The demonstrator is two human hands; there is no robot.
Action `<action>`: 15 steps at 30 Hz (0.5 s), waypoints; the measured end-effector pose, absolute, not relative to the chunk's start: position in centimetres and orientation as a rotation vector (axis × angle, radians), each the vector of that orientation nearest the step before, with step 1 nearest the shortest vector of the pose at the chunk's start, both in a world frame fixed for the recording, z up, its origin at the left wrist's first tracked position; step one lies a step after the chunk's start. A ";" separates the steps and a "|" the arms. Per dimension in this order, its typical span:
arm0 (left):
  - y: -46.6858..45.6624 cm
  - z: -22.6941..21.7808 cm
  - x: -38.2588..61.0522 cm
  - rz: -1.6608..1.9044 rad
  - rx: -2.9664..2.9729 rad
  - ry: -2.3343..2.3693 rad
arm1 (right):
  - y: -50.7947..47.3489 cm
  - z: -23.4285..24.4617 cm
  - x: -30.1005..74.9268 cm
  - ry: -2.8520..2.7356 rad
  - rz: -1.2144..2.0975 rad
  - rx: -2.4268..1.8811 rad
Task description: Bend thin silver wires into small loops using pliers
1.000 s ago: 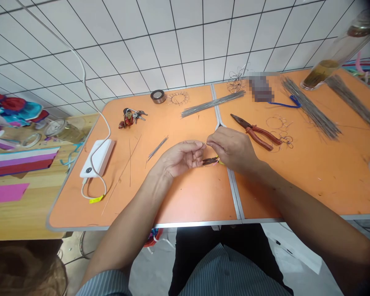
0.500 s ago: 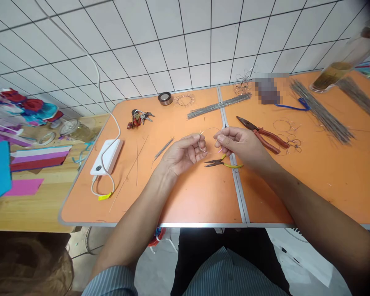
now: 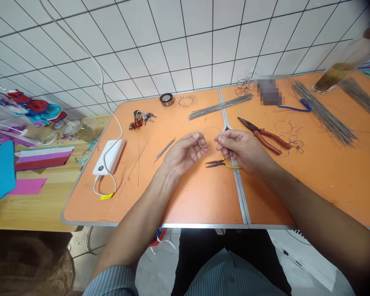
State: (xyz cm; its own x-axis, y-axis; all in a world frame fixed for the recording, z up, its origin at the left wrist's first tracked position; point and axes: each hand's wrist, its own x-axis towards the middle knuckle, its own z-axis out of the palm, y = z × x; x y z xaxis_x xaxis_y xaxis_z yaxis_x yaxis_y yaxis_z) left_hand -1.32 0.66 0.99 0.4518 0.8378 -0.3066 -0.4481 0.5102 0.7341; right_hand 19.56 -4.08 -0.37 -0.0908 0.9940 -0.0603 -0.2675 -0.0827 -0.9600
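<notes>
Step in hand, judged from the pose: you are shaping or adjusting a thin wire (image 3: 212,127) by finger alone. It is between your two hands, above the orange table (image 3: 203,201), bowed in an arc from one set of fingertips to the other, with a further curve below your left fingers. Whether it makes a closed ring, I cannot tell; the fingers hide parts of it.

Left hand (image 3: 187,151): palm turned up, thumb and forefinger pinched on the wire, other fingers loosely curled. Right hand (image 3: 242,149): back turned up, thumb pressed to the forefinger where the arc ends; the exact contact is hidden.

The small pliers (image 3: 216,163) lie just on your side of the fingertips, jaws pointing left, yellow handles partly under your right hand. The red pliers (image 3: 265,136) lie beyond that hand.

Next move, in my judgement: it calls for a steady left pinch while the right fingers guide their end lightly, since wire this thin could spring or kink.
</notes>
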 end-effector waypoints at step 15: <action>1.5 0.1 -1.8 0.797 0.616 0.648 | -4.0 -0.4 19.8 -0.964 1.443 -1.042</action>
